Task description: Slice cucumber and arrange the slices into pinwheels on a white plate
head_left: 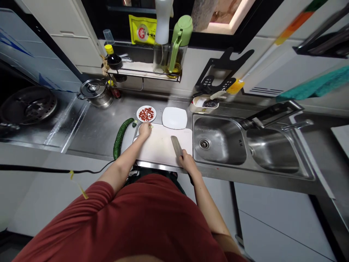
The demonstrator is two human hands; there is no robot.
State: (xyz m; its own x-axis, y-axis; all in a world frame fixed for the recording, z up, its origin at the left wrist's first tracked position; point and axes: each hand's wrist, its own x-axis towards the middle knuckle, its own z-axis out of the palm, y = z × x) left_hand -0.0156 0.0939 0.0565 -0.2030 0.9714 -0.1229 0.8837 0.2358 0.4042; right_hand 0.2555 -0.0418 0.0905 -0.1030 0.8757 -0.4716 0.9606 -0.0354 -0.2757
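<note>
red t-shirt (pixel 117 218) filling the bottom of the view, and both arms reach out over a white cutting board (pixel 160 149) on the steel counter. right hand (pixel 188 162) closed tight around the handle of a cleaver (pixel 176 146), blade down on the board. left hand (pixel 144 129) curled, fingertips (pixel 149 125) bunched at the board's far edge, can't tell what's under them. a long green cucumber (pixel 119 138) lies just left of the board. beyond it, a round plate of chopped red chili (pixel 146 114) and a square white plate (pixel 174 118), with a steel sink (pixel 218 140) to the right.
</note>
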